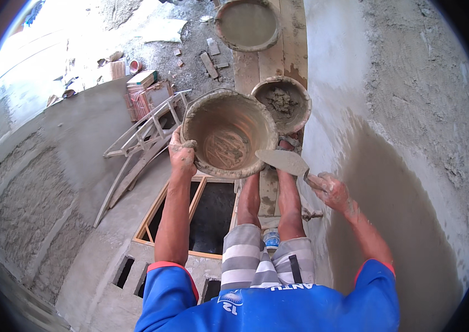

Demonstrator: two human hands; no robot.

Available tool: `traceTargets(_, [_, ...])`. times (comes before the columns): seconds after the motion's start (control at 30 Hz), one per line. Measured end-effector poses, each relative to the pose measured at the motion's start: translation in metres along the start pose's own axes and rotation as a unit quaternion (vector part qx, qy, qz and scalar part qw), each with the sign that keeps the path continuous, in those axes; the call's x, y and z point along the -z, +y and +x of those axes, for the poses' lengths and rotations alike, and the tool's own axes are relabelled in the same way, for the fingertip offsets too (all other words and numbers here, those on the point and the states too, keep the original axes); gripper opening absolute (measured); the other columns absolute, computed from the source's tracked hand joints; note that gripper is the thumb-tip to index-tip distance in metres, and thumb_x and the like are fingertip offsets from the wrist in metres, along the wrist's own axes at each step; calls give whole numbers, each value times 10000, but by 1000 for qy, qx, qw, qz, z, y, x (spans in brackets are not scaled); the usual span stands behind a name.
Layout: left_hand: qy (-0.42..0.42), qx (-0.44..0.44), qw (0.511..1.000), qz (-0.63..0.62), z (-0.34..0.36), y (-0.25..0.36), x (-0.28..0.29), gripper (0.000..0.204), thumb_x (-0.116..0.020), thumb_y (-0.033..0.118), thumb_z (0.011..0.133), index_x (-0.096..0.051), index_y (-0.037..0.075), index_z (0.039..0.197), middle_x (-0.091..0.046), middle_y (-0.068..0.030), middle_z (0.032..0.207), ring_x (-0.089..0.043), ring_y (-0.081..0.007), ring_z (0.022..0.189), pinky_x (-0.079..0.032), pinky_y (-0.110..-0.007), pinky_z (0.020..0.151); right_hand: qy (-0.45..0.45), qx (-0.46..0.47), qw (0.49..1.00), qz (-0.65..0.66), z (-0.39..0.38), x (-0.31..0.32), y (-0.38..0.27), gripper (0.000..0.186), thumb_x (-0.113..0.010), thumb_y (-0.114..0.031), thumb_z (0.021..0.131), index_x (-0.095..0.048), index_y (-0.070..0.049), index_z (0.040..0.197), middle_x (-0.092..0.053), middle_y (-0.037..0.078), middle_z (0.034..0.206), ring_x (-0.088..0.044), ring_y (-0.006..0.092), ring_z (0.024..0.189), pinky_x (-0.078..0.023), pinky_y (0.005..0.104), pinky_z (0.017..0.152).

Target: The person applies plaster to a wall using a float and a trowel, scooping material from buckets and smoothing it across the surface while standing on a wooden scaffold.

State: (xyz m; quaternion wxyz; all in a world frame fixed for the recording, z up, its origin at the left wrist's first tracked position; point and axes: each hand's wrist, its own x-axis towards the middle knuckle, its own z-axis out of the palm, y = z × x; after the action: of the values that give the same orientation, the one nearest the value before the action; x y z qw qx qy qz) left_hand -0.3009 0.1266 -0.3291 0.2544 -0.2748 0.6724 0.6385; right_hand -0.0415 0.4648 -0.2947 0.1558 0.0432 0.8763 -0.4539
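Observation:
My left hand (pixel 183 153) grips the left rim of a large mortar-crusted bucket (pixel 229 135), holding it up and tilted so its inside shows. Only a thin smear of mortar lines the bottom. In my right hand (pixel 329 191) is a trowel (pixel 283 161), its flat leaf-shaped blade pointing left and touching or very near the bucket's right rim. A smaller basin (pixel 303 113) with a lump of wet mortar (pixel 281 100) stands just beyond the bucket, on the planks.
Below me runs a plank walkway (pixel 294 33) with a basin of greyish water (pixel 248 25) at its far end. To the right rises a wall with a wet plaster patch (pixel 395 221). A wooden ladder-like frame (pixel 140 138), stacked tiles (pixel 149 97) and a dark framed opening (pixel 212 210) lie left.

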Motion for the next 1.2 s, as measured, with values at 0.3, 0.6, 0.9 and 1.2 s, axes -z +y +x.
traceTargets(0.3, [-50,131,977,161,10,-35,0,499,-453,-180,749,-523,-52,1226,-630,-125,1104,-614,-218,990,-520,-337,835,-126,-95,986,-54,39,-45,94,401,-657,-177,823,-617,-198,1221,-612,137,850,-620,318,823,-516,418,761])
traceTargets(0.6, [-13,187,971,146,46,-52,18,367,-458,-89,874,-551,-21,1222,-662,-123,1039,-650,-213,899,-554,-352,777,58,-219,970,91,6,-77,80,483,-677,-164,807,-567,-77,1269,-645,189,1028,-622,357,969,-492,404,868])
traceTargets(0.9, [-110,203,968,100,48,-35,23,374,-480,-69,881,-563,-4,1240,-655,-109,1093,-651,-190,928,-556,-335,801,12,-110,988,111,21,-72,85,481,-706,-159,790,-583,-68,1247,-634,180,1142,-627,336,997,-506,384,853])
traceTargets(1.2, [-119,145,980,68,34,-31,30,766,-428,-175,711,-298,-10,1448,-455,-139,1398,-497,-234,1232,-432,-339,1016,20,-291,953,78,64,-88,82,542,-656,-202,807,-501,15,1279,-641,235,1089,-625,376,999,-488,409,875])
